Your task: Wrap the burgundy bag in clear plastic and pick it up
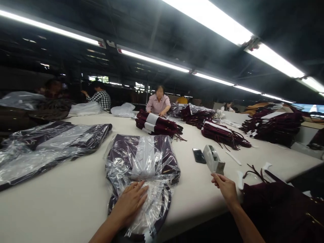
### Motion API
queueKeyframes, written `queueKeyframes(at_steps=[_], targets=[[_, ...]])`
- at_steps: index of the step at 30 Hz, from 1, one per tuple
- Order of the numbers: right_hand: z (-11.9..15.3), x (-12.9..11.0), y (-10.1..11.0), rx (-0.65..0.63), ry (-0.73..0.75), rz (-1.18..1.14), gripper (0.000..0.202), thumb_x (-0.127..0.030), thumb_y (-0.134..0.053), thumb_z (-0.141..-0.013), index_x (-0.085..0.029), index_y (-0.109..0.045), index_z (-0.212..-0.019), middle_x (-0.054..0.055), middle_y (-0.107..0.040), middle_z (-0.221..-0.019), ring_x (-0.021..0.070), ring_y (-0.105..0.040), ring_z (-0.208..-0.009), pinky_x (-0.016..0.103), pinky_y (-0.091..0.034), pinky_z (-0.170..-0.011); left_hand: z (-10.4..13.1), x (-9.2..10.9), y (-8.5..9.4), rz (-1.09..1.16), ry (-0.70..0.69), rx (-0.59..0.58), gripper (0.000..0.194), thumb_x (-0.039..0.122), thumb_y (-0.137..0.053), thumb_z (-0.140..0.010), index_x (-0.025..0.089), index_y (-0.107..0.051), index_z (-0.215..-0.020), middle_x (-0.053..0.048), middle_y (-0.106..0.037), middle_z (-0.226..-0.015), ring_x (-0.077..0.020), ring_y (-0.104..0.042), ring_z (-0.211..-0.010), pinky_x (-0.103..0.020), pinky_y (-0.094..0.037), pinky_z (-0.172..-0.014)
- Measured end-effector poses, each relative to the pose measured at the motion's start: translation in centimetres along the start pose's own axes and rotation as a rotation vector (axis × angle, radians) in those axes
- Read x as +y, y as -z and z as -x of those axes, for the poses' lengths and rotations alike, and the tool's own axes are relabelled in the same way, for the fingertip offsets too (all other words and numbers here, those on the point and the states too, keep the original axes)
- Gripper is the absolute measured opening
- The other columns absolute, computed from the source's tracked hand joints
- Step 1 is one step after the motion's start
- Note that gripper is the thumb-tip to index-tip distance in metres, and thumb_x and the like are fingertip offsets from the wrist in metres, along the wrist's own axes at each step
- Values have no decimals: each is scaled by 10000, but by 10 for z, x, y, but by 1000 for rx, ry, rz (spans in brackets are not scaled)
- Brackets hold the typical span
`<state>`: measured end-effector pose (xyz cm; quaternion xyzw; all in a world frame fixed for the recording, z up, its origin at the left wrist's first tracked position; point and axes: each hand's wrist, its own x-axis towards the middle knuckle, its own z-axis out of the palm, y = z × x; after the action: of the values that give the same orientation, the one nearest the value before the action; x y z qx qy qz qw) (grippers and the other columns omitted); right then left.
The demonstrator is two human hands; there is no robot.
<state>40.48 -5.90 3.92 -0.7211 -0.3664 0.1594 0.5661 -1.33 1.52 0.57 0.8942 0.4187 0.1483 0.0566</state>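
A dark purple bag wrapped in clear plastic point(164, 148), with a pale paper band point(144, 158) across it, lies in front of me. My left hand point(133, 199) rests flat on the loose plastic at its near end, fingers stretched out. To the right, my right hand point(224, 187) is closed in a pinch at the near end of a grey tape dispenser point(212, 158). Whatever its fingertips hold is too small to make out. Beside the dispenser lies a dark phone point(198, 156).
Another plastic-wrapped bag point(68, 138) lies left on the white table point(63, 195). Banded maroon stacks point(157, 123) stand farther back, before a co-worker in a pink shirt point(158, 103). Unwrapped maroon goods point(278, 202) lie at the right edge, near a white strip point(233, 158).
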Motion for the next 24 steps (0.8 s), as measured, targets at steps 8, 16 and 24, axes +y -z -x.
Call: queueKeyframes(at_steps=[8, 16, 24], targets=[[106, -75, -111, -573, -119, -313, 399, -482, -751, -665, -106, -730, -798, 35, -629, -617, 74, -461, -519, 211, -364, -489, 4, 11, 7, 85, 85, -42, 471, 478, -283, -940, 283, -523, -1296, -80, -453, -1452, -279, -408, -1327, -508, -322, -1094], [127, -99, -191, -643, -150, -372, 367, -426, -751, -652, -90, -679, -781, 27, -641, -570, 67, -498, -454, 178, -373, -427, 6, 11, 5, 116, 79, 34, 449, 472, -314, -929, 289, -549, -1264, -100, -452, -1442, -308, -433, -1291, -540, -341, -1065], [130, -103, -225, -617, -263, -321, 267, -250, -701, -698, -98, -609, -898, 19, -644, -549, 78, -536, -434, 161, -406, -413, 9, 9, 1, 118, 87, 79, 470, 472, -311, -926, 259, -575, -1251, -127, -442, -1430, -328, -423, -1288, -517, -334, -1075]])
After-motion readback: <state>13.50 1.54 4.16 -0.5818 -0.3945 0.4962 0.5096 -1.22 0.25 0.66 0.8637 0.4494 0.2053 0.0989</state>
